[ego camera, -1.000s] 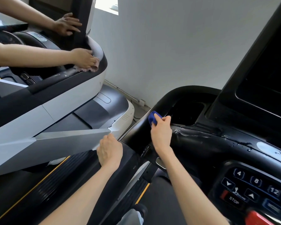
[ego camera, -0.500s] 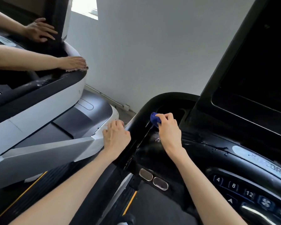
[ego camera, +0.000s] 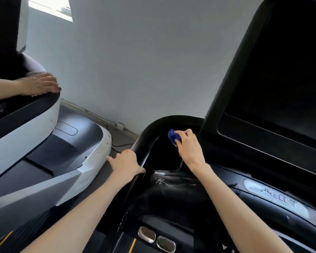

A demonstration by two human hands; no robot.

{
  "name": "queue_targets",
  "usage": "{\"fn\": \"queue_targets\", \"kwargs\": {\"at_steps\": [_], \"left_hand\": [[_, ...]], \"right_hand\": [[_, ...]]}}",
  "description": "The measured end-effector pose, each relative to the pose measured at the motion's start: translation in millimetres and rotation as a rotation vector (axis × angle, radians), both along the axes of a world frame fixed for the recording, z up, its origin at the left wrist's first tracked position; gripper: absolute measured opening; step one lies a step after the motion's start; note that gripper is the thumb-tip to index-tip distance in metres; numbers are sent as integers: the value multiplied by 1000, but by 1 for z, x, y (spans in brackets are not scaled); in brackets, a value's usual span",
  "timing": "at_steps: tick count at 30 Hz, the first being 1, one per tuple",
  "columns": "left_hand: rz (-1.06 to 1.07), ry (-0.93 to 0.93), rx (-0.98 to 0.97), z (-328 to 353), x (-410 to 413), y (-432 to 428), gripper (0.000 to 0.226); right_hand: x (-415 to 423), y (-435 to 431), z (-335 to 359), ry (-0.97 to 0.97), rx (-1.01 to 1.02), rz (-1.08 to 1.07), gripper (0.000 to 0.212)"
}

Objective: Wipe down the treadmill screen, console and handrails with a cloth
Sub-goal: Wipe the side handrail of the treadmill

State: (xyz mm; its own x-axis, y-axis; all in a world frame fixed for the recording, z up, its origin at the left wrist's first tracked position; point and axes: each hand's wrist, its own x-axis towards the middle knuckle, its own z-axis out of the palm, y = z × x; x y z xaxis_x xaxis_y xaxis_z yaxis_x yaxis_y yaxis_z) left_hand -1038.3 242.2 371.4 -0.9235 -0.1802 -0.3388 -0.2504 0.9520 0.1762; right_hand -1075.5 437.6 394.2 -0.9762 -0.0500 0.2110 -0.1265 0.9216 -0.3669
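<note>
Black glossy treadmill console [ego camera: 171,189] lying nearest, streaked. Left hand [ego camera: 125,162] resting on curved black handrail [ego camera: 148,132], fingers relaxed. Right hand [ego camera: 189,148] pinching small blue cloth [ego camera: 173,136], pressing it into console's dark recess. Large dark screen [ego camera: 281,79] standing behind.

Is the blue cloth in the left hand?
No, the right hand grips the blue cloth; the left hand rests on the handrail.

A curved glossy black plastic rim [ego camera: 171,118] walls the console's far-left pocket [ego camera: 161,152] on its left and far sides; the tall black screen frame [ego camera: 233,79] closes the right. Entry is from the near side, where the right hand [ego camera: 190,148] gripping a blue cloth [ego camera: 172,136] sits. Left of the rim, grey floor [ego camera: 124,136] lies open before the neighbouring white-and-black treadmill [ego camera: 44,143].
</note>
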Motion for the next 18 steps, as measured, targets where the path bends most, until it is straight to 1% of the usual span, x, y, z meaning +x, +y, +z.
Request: {"fn": "queue_targets", "kwargs": {"at_steps": [3, 5, 6, 8, 11, 13, 14, 16, 18], "left_hand": [[-27, -17, -29, 10, -4, 1, 73], [-51, -49, -47, 17, -7, 3, 70], [-63, -58, -51, 18, -9, 3, 67], [-81, -60, -60, 18, -12, 3, 61], [-103, -39, -75, 16, -13, 3, 50], [-124, -14, -75, 15, -13, 2, 45], [-136, 1, -75, 15, -13, 1, 45], [-160, 5, -84, 14, -13, -2, 51], [-173, 0, -73, 14, -11, -4, 59]], "right_hand": [[-44, -26, -6, -32, -156, -15, 34], [-58, -50, -23, -82, -187, -38, 33], [-58, -60, -31, -82, -165, -62, 34], [-43, -77, -41, -74, -82, -80, 36], [4, -89, -49, -70, -91, 22, 40], [33, -89, -53, -45, -146, 97, 41], [37, -87, -55, -43, -158, 114, 41], [13, -79, -58, 16, -113, 117, 40], [-32, -71, -49, 24, -77, 32, 37]]}}
